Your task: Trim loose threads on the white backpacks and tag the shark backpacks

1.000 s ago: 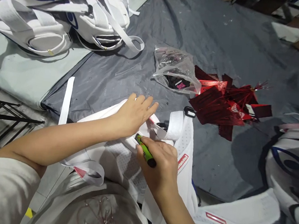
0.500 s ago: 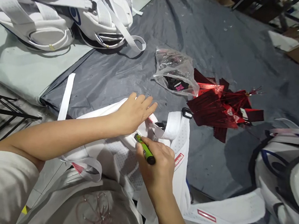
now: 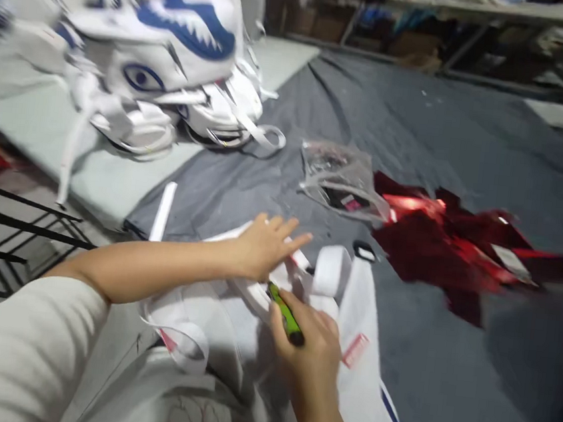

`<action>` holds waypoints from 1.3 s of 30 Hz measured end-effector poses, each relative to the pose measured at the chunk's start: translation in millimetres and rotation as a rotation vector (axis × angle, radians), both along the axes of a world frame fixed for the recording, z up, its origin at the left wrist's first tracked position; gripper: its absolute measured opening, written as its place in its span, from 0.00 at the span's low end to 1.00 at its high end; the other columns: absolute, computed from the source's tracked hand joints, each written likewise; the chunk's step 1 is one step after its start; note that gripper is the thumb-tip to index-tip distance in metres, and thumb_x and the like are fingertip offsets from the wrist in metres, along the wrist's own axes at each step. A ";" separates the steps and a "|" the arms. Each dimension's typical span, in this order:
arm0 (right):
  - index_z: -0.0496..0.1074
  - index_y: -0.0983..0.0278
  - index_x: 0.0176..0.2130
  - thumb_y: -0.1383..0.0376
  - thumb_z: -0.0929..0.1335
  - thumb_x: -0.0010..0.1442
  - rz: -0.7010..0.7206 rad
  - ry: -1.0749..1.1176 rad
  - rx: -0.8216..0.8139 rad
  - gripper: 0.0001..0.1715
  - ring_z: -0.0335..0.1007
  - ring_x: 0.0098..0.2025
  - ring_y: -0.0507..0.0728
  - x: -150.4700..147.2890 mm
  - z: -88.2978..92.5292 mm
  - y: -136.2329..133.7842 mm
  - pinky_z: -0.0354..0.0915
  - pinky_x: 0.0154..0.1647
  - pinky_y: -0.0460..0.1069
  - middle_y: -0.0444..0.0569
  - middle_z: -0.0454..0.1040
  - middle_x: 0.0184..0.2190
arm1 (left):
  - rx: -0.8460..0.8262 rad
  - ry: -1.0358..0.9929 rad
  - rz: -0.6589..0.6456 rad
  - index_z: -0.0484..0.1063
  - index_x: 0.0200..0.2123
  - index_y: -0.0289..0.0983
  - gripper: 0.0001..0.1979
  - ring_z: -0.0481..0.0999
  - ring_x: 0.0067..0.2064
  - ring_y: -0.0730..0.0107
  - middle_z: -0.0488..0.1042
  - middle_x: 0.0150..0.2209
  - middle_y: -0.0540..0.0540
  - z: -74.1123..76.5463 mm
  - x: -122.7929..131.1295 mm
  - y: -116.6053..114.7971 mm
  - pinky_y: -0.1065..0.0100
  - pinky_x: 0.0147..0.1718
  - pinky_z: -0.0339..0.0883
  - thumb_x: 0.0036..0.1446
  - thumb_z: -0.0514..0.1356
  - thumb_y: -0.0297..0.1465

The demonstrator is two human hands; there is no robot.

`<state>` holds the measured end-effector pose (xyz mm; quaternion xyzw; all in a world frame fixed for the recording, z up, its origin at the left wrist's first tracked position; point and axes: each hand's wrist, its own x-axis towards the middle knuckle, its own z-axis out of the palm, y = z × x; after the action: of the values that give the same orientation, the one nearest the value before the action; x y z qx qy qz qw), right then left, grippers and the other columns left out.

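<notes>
Worktop: ours [image 3: 113,183] is pale green on L, w/ a wrinkled grey sheet [image 3: 471,133] over the rest.
Room: cluttered bench [image 3: 524,9] at the back, black metal rack [image 3: 33,225] on floor to our L; edges blurred.
On L section: stacked white bags [image 3: 149,63], blue eye & tooth trim.
On sheet: clear plastic bag [image 3: 339,167], mostly dark contents, next to glossy red tags [image 3: 419,245]; both beyond our hands.
White backpack [image 3: 217,318]: at worktop's near edge, right up against us, straps loose, black buckle [image 3: 364,251] on far side.
L hand [image 3: 270,247]: palm down on backpack, fingers spread; thumb hard to see.
R hand [image 3: 308,338]: fingers pinching green tool [image 3: 287,313]; exact type unclear.
Tool pos.: btwn R thumb & fingers, over backpack, tip just beside heel of L hand; can't tell if tip touches fabric.
Tool axis: diagonal, tip away from us & L, black butt back twd us & R.
</notes>
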<state>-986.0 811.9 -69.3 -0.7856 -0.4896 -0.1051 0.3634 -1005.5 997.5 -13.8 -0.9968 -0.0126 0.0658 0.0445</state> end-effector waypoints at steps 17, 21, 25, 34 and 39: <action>0.77 0.63 0.41 0.59 0.66 0.67 -0.004 0.095 0.100 0.13 0.71 0.28 0.56 -7.8 -10.8 8.4 0.60 0.43 0.55 0.48 0.81 0.29 | 0.147 0.114 0.108 0.29 0.72 0.44 0.63 0.67 0.58 0.40 0.40 0.72 0.30 1.4 -22.7 5.2 0.56 0.43 0.73 0.47 0.72 0.31; 0.78 0.62 0.41 0.61 0.67 0.65 -0.012 0.114 0.091 0.10 0.70 0.27 0.55 -7.9 -8.4 8.9 0.59 0.42 0.54 0.47 0.81 0.29 | 0.112 0.101 0.050 0.30 0.72 0.44 0.57 0.67 0.58 0.43 0.38 0.73 0.32 3.8 -29.7 15.2 0.57 0.45 0.71 0.51 0.68 0.29; 0.77 0.62 0.42 0.63 0.68 0.65 0.040 0.107 0.096 0.08 0.72 0.29 0.55 -8.8 -7.8 16.5 0.59 0.43 0.55 0.47 0.83 0.35 | 0.040 0.144 0.087 0.31 0.72 0.44 0.58 0.62 0.62 0.43 0.32 0.74 0.34 9.0 -29.0 14.8 0.58 0.46 0.72 0.51 0.68 0.29; 0.78 0.62 0.45 0.63 0.68 0.65 0.062 0.160 0.122 0.11 0.76 0.37 0.58 -8.1 -20.5 26.5 0.66 0.46 0.55 0.51 0.82 0.40 | 0.069 0.053 0.352 0.28 0.72 0.47 0.51 0.63 0.63 0.42 0.29 0.73 0.33 -0.5 -35.4 0.8 0.60 0.38 0.74 0.57 0.61 0.27; 0.78 0.62 0.46 0.59 0.68 0.66 0.046 0.172 0.140 0.14 0.75 0.35 0.57 -2.9 -22.2 25.1 0.67 0.43 0.54 0.50 0.82 0.38 | -0.066 0.159 0.316 0.29 0.72 0.45 0.49 0.78 0.46 0.54 0.52 0.67 0.29 -3.2 -36.0 18.4 0.62 0.37 0.72 0.58 0.60 0.30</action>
<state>-988.9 837.0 -91.5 -0.7529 -0.4661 -0.0627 0.4605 -1041.5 1015.9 -17.1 -0.9749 -0.1635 0.1508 0.0018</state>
